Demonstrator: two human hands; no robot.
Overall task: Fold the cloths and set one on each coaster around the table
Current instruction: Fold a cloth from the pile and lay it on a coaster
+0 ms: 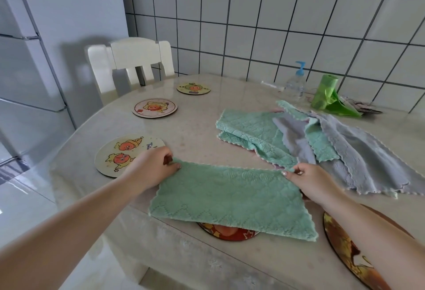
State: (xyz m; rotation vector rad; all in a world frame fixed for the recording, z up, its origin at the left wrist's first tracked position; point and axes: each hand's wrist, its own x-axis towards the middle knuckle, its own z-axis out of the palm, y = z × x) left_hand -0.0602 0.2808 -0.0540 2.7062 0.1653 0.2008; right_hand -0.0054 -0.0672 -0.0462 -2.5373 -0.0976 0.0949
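Both hands, left hand (153, 166) and right hand (309, 180), pinch quilted green cloth (230, 200) corners; apparently folded double.

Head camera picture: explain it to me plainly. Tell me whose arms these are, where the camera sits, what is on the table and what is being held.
There is no machine here. A person wears a wide-angle camera on the head, looking down at their own bare arms.

The left hand and right hand each pinch a far corner of a green cloth spread on the table. Its near edge covers part of a dark red coaster.

More green and grey cloths lie in a loose pile to the right. Three pale cartoon coasters sit bare on the left, and a dark one shows under the right arm. By the tiled wall stand a pump bottle and a roll of green bags.
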